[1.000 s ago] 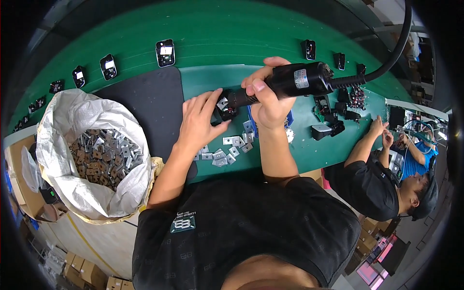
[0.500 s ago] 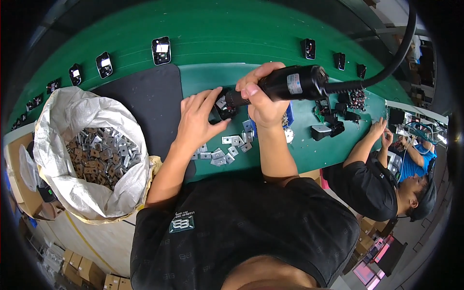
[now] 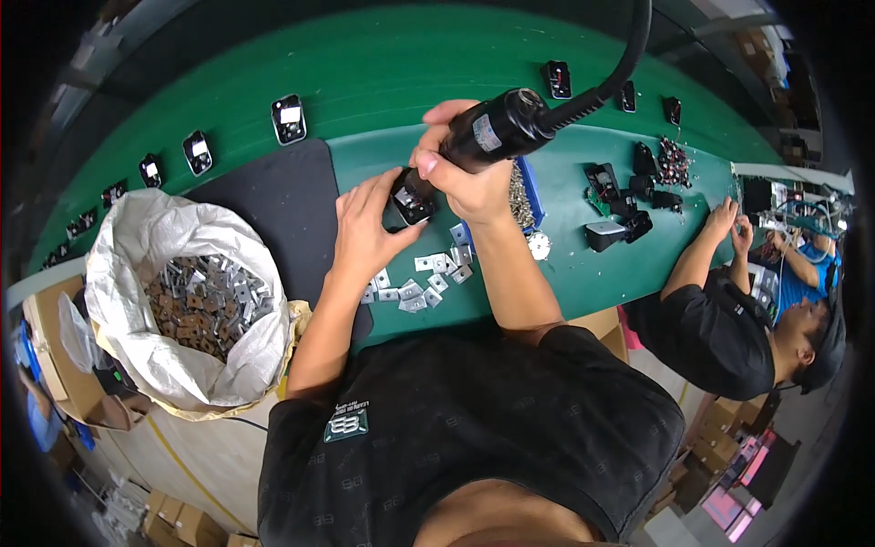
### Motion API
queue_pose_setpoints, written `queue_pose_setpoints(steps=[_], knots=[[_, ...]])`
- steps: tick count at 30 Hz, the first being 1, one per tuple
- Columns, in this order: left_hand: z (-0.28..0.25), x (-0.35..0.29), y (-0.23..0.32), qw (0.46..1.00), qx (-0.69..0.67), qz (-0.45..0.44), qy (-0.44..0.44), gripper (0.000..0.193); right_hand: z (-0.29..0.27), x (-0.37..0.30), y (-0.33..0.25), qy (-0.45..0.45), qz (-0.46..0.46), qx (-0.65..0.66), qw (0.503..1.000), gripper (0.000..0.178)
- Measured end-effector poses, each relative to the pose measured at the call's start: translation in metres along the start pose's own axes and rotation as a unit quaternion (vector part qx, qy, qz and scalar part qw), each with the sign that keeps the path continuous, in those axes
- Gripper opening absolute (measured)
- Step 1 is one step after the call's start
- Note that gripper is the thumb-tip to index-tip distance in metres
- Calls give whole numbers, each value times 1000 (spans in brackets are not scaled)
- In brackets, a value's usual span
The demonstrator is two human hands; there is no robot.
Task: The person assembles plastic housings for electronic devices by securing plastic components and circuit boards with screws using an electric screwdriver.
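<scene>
My right hand is wrapped round a black electric screwdriver, whose thick cable runs up from its rear end. The tool's front end points down into a small black housing with parts inside; the tip itself is hidden. Closed about that housing from its left side is my left hand, thumb at the near edge. Just nearer to me lie several loose square metal plates with holes. A blue tray of screws stands beyond my right wrist, partly hidden by it.
At left stands a white sack full of small metal plates. Black housings stand in a row on the green belt. Black parts and a round white disc lie at right, near a co-worker.
The screwdriver and my right hand have shifted left and its rear end has swung up and left. More of the housing and the screw tray show. The belt housings appear shifted.
</scene>
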State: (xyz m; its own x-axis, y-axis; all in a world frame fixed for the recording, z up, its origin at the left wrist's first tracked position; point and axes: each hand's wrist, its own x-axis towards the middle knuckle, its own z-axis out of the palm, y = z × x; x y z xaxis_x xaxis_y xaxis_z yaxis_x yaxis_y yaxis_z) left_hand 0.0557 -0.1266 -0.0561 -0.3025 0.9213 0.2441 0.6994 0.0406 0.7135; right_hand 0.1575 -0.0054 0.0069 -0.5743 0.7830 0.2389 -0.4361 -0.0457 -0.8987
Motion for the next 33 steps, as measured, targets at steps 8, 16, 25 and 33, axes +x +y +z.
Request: queue_pose_setpoints(steps=[8, 16, 25, 33], knots=[[10, 38, -8, 998, 39, -25, 33, 76, -32, -7, -68, 99, -169, -71, 978, 47], [7, 114, -40, 993, 87, -80, -12, 82, -37, -1, -56, 163, -79, -85, 980, 40], [-20, 38, 7, 999, 33, 6, 4, 36, -43, 7, -46, 168, -77, -99, 978, 37], [-12, -40, 39, 983, 13, 13, -183, 30, -53, 11, -95, 128, -118, 34, 984, 42]])
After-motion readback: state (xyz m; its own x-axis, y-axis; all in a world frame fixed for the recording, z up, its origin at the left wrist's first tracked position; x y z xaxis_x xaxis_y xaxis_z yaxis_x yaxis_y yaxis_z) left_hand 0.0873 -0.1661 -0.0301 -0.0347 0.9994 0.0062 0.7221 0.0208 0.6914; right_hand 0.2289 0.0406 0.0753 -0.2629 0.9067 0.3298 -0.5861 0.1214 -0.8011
